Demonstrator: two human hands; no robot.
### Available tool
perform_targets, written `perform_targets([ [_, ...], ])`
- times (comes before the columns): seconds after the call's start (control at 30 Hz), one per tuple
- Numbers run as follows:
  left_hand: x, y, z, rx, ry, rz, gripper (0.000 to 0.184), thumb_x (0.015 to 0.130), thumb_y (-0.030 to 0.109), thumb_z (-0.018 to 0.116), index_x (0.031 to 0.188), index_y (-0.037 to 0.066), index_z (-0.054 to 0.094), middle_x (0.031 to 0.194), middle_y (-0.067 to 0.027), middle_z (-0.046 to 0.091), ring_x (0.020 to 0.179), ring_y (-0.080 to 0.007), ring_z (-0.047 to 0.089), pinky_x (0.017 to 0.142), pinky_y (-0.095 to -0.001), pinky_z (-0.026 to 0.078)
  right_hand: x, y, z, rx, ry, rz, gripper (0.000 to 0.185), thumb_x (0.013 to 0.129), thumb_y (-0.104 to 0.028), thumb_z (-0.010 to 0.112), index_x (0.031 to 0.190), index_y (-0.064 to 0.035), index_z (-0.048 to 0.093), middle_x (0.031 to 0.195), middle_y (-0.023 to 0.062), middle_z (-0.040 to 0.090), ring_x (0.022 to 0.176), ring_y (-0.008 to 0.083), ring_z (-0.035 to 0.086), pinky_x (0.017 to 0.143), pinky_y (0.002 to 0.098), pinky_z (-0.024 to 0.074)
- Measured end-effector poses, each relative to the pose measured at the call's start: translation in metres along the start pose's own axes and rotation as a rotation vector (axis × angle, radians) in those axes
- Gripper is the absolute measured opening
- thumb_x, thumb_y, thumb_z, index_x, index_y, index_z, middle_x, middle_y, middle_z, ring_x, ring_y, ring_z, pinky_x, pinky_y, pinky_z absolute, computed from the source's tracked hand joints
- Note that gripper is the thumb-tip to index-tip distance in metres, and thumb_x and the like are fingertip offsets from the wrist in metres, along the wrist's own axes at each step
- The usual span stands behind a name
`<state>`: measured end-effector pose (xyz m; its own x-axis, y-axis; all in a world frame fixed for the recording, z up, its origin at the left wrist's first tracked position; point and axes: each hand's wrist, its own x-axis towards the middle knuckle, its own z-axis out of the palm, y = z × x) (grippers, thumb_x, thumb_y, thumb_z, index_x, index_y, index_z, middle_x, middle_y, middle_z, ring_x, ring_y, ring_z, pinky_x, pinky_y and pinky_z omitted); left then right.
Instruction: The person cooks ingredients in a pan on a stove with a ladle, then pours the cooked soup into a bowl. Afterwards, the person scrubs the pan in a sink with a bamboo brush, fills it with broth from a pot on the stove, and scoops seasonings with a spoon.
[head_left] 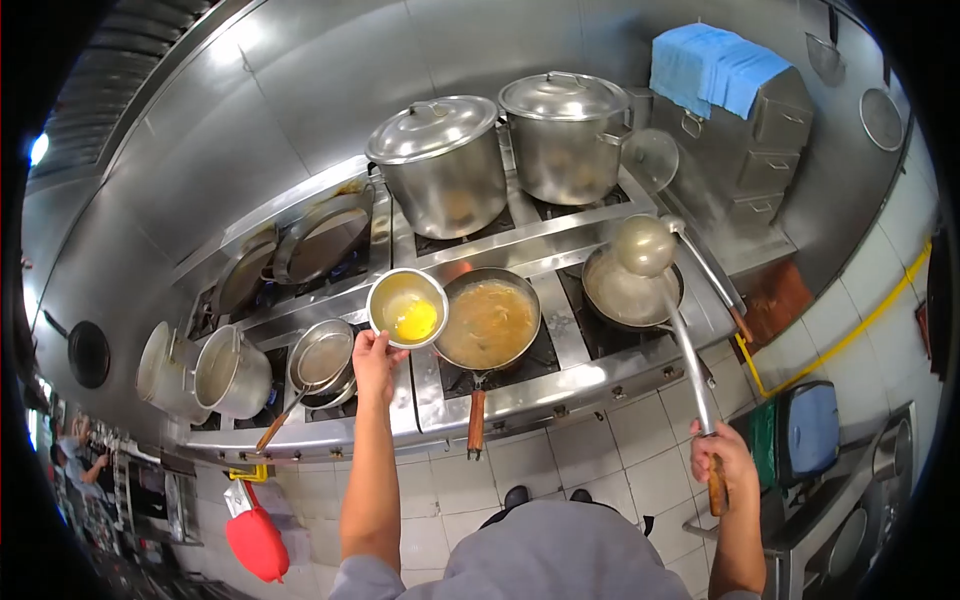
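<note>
My left hand (376, 364) is closed on the rim of a small metal bowl (381, 298), tilted so that the yellow egg (415, 319) inside shows. Just right of it, a frying pan (476, 415) of brownish soup (488, 322) sits on a burner. My right hand (725, 463) grips the wooden handle of a long ladle (646, 247). The ladle's round bowl is over a second pan (596, 310) with cloudy, steaming liquid (628, 293); whether it touches the liquid I cannot tell.
Two lidded stockpots (440, 170) stand behind. Left are open pots (232, 375), a strainer (325, 358) and dark pans (325, 245). Another ladle (712, 272) lies at the stove's right end. Blue cloths (715, 65) drape a metal cabinet. Beyond the far left counter is another person (80, 460).
</note>
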<state>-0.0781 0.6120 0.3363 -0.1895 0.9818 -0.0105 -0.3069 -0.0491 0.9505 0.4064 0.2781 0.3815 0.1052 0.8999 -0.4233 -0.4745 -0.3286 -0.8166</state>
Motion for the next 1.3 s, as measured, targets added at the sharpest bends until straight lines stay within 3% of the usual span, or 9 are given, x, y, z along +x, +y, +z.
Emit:
perform_targets([
  [0.4, 0.025, 0.014, 0.014, 0.159, -0.052, 0.061, 0.011, 0.096, 0.01, 0.058, 0.091, 0.008, 0.048, 0.082, -0.0032, 0.058, 0.065, -0.0117, 0.059, 0.057, -0.0266, 0.058, -0.051, 0.023, -0.053, 0.245, 0.25, -0.336, 0.031, 0.085, -0.014, 0.057, 0.113, -0.0038, 0.048, 0.052, 0.0048, 0.042, 0.035, 0.0182, 0.042, 0.033, 0.032, 0.0374],
  [1.0, 0.074, -0.019, 0.022, 0.22, -0.013, 0.227, 0.009, 0.097, 0.01, 0.057, 0.092, 0.01, 0.049, 0.086, -0.0018, 0.06, 0.07, -0.0111, 0.061, 0.06, -0.0267, 0.056, -0.076, 0.032, -0.064, 0.253, 0.412, -0.428, 0.029, 0.088, -0.015, 0.053, 0.115, -0.0045, 0.048, 0.054, 0.0015, 0.041, 0.034, 0.0135, 0.04, 0.031, 0.0283, 0.0357],
  [1.3, 0.11, -0.029, 0.049, 0.288, -0.027, 0.31, 0.009, 0.096, 0.009, 0.057, 0.095, 0.008, 0.049, 0.105, -0.0069, 0.063, 0.076, -0.0154, 0.064, 0.06, -0.0295, 0.057, -0.09, 0.035, -0.066, 0.229, 0.464, -0.463, 0.029, 0.088, -0.017, 0.052, 0.115, -0.0053, 0.048, 0.053, 0.0004, 0.04, 0.033, 0.0129, 0.04, 0.03, 0.0276, 0.035],
])
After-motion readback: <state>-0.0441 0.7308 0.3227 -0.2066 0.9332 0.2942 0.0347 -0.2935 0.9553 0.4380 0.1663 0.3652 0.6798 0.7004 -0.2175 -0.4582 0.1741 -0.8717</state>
